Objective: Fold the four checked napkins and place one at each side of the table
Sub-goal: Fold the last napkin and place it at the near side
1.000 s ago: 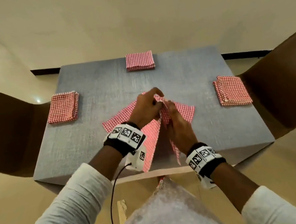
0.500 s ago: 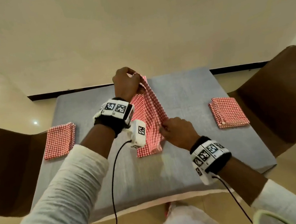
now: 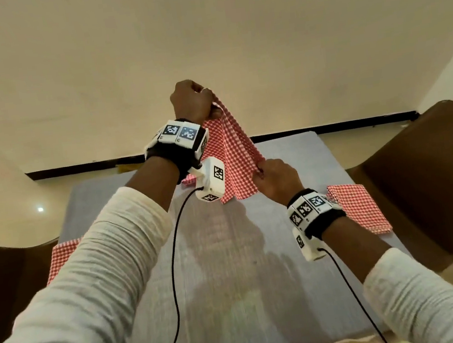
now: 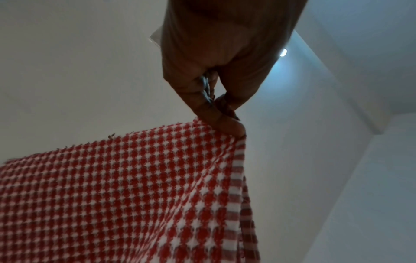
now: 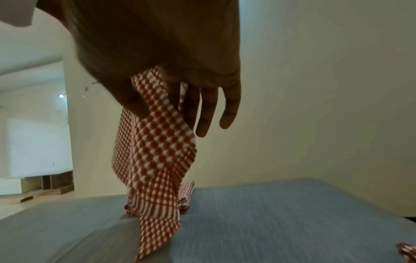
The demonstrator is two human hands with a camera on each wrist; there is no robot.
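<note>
A red-and-white checked napkin (image 3: pixel 234 155) hangs in the air above the grey table (image 3: pixel 232 271). My left hand (image 3: pixel 212 107) is raised and pinches its top corner between thumb and finger; the left wrist view shows the cloth (image 4: pixel 135 186) hanging below that pinch. Lower down, my right hand (image 3: pixel 259 168) pinches the napkin's right edge, and in the right wrist view the cloth (image 5: pixel 157 142) runs between its thumb and fingers. Folded napkins lie at the right side (image 3: pixel 360 208) and the left side (image 3: pixel 60 256). A third at the far side (image 3: pixel 189 180) is mostly hidden behind my left wrist.
Brown chairs stand at the table's right (image 3: pixel 435 172) and left (image 3: pixel 3 281). A plain wall rises behind the far edge. Black cables hang from both wrist cameras over the near part of the table.
The napkin, spread on the table a second ago, has been lifted clear. My left hand rose high with one corner and my right hand moved to the lower edge. The head view tilted upward.
</note>
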